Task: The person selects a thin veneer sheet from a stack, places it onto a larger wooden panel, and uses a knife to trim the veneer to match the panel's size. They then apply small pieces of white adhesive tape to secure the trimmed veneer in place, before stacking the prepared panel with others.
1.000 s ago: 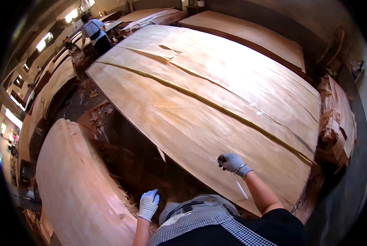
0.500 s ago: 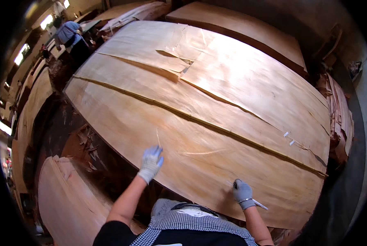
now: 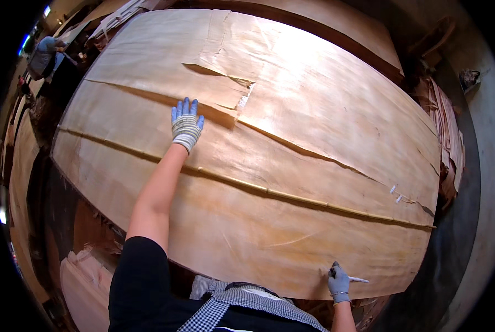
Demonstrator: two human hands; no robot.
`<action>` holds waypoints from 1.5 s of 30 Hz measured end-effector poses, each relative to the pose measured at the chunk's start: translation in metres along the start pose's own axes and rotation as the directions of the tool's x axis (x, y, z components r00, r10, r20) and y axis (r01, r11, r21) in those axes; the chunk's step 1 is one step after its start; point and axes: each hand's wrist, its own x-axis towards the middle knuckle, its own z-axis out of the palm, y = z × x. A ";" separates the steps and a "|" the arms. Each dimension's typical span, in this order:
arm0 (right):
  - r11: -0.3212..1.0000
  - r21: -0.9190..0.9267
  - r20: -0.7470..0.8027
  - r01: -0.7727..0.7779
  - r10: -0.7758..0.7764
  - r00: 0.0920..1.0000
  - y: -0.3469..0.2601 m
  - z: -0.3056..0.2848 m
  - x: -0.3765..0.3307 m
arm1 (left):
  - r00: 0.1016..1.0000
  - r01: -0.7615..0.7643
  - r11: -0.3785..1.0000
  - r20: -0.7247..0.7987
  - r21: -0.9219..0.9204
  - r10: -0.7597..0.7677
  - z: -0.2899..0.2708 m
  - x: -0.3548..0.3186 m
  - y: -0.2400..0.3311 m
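My left hand [image 3: 186, 126], in a white glove with blue fingers, is stretched far over the wood veneer sheets [image 3: 292, 243]. Its fingers are spread at the edge of a lifted, torn veneer strip [image 3: 217, 113]. A thin bamboo pole [image 3: 267, 190] lies across the sheets, under my left forearm. Near the close edge, at the right, my right hand [image 3: 339, 281] is closed in a grey glove. From it sticks out the white end of a slim tool [image 3: 359, 280]; its kind cannot be made out.
More stacked veneer [image 3: 336, 27] lies beyond the far edge, and ragged bundled sheets [image 3: 440, 133] stand at the right. A lower veneer pile [image 3: 87, 288] sits at the near left. Another person [image 3: 44, 58] works at the far left. Two small white tape pieces [image 3: 396, 193] mark a split.
My left hand has reached forward from the near part of the sheet, past the pole, to the torn strip. My right hand stays low, still closed on the slim tool. The view has shifted.
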 end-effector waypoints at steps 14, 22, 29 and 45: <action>0.967 0.203 0.005 -0.154 0.156 0.988 -0.096 -0.043 0.120 | 0.907 -0.410 0.839 -0.060 -0.357 0.417 0.005 0.009 0.122; 0.966 0.238 -0.024 0.098 -0.095 0.995 -0.152 -0.045 0.187 | 0.801 -0.524 0.717 0.019 -0.460 0.598 0.013 -0.002 0.200; 0.942 0.331 0.025 0.061 -0.073 0.997 -0.155 -0.020 0.196 | 0.781 -0.549 0.699 0.017 -0.459 0.624 0.014 0.009 0.196; 0.816 0.573 0.044 0.083 -0.131 0.990 -0.183 -0.019 0.225 | 0.858 -0.476 0.751 -0.057 -0.458 0.510 0.013 -0.011 0.187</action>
